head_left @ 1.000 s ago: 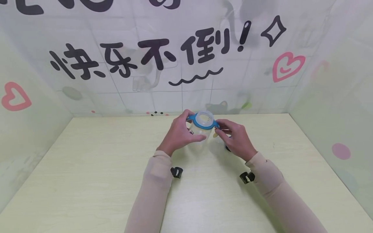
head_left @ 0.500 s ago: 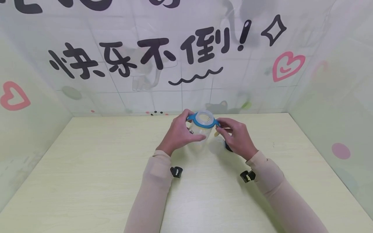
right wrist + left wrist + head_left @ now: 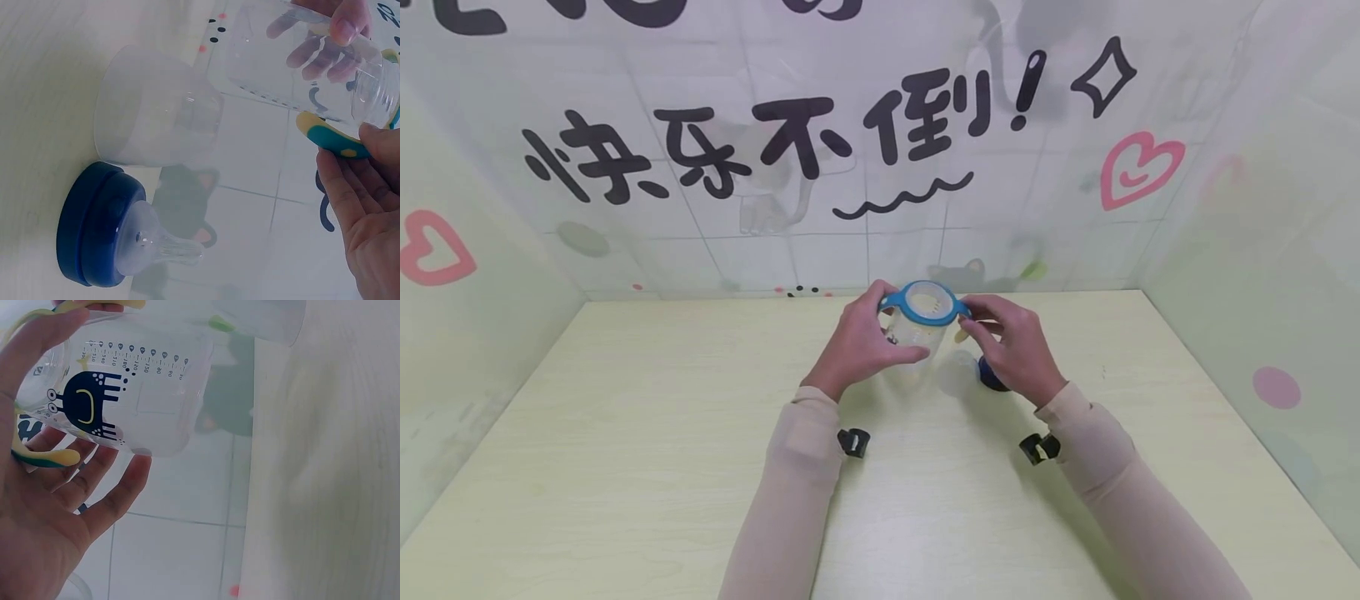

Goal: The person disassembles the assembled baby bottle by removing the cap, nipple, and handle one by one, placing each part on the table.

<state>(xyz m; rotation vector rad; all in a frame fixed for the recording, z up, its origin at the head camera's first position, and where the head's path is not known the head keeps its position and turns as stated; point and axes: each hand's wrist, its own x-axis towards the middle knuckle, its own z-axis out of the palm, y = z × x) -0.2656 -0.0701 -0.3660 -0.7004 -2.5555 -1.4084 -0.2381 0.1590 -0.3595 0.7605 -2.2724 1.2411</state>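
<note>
A clear baby bottle (image 3: pixel 916 337) is held upright above the table by my left hand (image 3: pixel 863 346), its mouth uncovered at the top. The left wrist view shows a dark monster print (image 3: pixel 87 400) and volume marks on its side, with the left thumb and fingers around it. A two-armed handle ring (image 3: pixel 931 320), blue above and yellow beneath, sits around the bottle's neck. My right hand (image 3: pixel 1017 350) pinches the ring's right arm (image 3: pixel 331 139) between thumb and fingers.
On the table (image 3: pixel 625 433), below my right hand, stand a translucent cover (image 3: pixel 156 109) and a navy collar (image 3: pixel 94 225) with a clear teat (image 3: pixel 140 240). A printed sheet (image 3: pixel 820 250) hangs behind, and walls flank both sides.
My right hand has shifted slightly up and right, and the handle ring looks slightly shifted. More of the translucent cover and navy collar shows below it. My left hand stays nearly still.
</note>
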